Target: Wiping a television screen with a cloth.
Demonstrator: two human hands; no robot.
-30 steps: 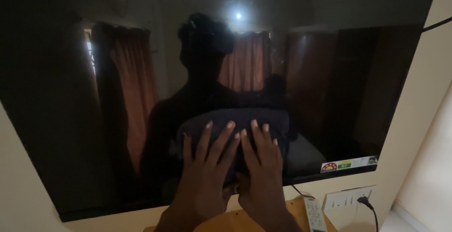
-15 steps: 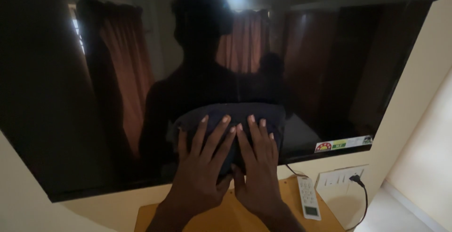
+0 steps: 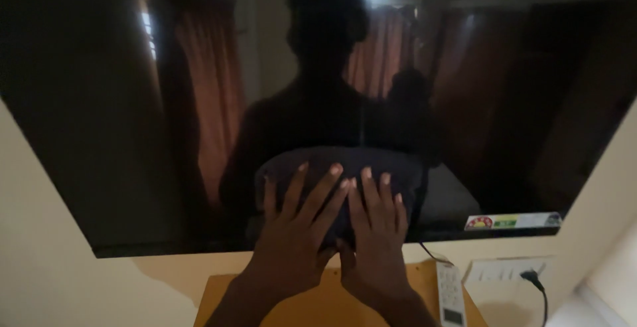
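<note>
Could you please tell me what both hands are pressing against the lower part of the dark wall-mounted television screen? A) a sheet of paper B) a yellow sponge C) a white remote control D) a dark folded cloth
D: the left hand and the right hand lie flat, fingers spread, on a dark folded cloth held against the dark wall-mounted television screen, while the white remote control rests untouched on the shelf below.

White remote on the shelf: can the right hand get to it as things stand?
Probably yes. The right hand lies flat on the dark cloth against the screen, holding nothing; the remote lies just below-right on the wooden shelf, uncovered.
</note>
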